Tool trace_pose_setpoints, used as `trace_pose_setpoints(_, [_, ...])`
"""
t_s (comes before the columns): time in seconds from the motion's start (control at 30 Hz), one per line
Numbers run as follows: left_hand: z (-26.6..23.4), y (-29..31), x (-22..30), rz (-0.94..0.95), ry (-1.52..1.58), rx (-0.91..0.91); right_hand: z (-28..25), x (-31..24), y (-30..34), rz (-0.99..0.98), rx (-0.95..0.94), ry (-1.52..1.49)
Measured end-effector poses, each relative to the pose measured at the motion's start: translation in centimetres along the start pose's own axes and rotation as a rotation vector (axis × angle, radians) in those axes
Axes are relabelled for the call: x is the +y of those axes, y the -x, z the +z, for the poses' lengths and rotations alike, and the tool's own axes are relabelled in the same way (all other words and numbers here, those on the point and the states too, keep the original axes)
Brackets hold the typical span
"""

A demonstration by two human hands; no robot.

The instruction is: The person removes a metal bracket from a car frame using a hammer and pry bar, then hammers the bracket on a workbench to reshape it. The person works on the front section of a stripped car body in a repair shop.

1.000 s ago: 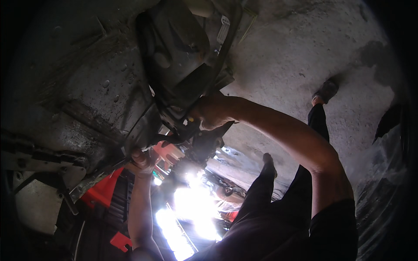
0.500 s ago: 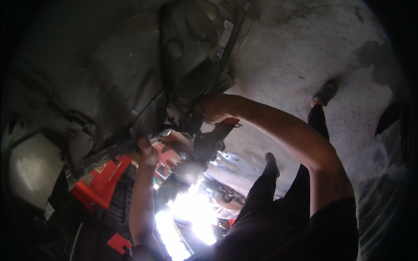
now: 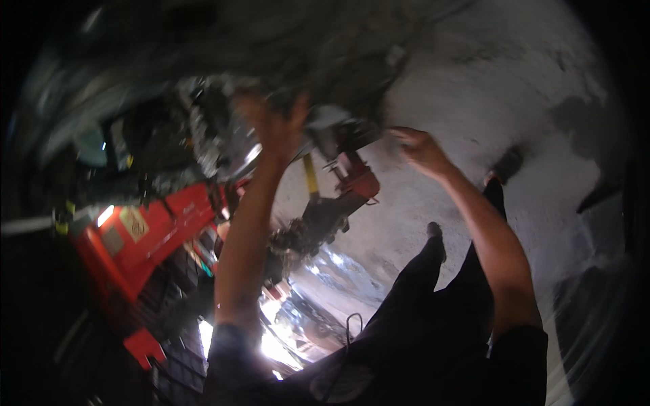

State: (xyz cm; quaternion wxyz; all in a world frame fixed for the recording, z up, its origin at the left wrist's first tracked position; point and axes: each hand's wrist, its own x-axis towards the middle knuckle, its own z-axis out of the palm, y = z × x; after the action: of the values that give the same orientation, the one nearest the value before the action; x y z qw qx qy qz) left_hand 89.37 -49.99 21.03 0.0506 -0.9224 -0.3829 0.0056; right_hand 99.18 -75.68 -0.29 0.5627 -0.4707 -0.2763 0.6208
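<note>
My left hand is raised against the dark underside of a vehicle. Its fingers are spread and blurred, with nothing visible in them; whether they touch the vehicle I cannot tell. To the right, my right hand hangs open over the concrete floor, its fingers stretched toward the vehicle's edge. Between the two hands are a red lift pad on a dark lift arm and a yellow strip. Metal engine parts show, smeared, left of my left hand.
A large red lift beam with a label runs along the left, and a smaller red piece lies below it. Grey concrete floor spreads to the right. My legs stand beneath. Bright light glares low in the middle.
Both hands have come away from the parts they were at under the vehicle. The left has risen, and the right has moved rightward. The view has shifted, baring more of the red lift.
</note>
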Motion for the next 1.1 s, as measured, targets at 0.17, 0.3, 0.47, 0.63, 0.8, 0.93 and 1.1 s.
trace_pose_setpoints(0.17, [-0.7,-1.4,2.2,0.216,-0.034,0.132,0.6,6.3,11.0,-0.008,0.068,0.620])
trace_pose_setpoints(0.3, [-0.1,-0.6,2.5,0.136,-0.246,0.337,1.7,8.8,19.5,0.022,0.046,0.775])
trace_pose_setpoints(0.47, [-4.1,3.5,5.8,0.109,0.301,0.309,2.0,11.6,31.2,0.169,0.258,0.708])
trace_pose_setpoints(0.63, [-6.9,21.5,7.7,0.090,0.699,0.205,0.6,16.0,43.3,0.412,0.520,0.661])
trace_pose_setpoints(0.8, [5.7,47.6,-0.2,0.289,0.642,-0.641,4.1,20.3,47.8,0.573,0.559,0.521])
trace_pose_setpoints(0.93, [12.0,67.2,-9.8,0.075,0.527,-1.017,10.6,19.6,45.9,0.237,0.473,0.938])
trace_pose_setpoints(1.1, [15.4,84.3,-18.1,-0.263,0.541,-0.910,14.9,17.6,42.2,0.190,0.342,1.077])
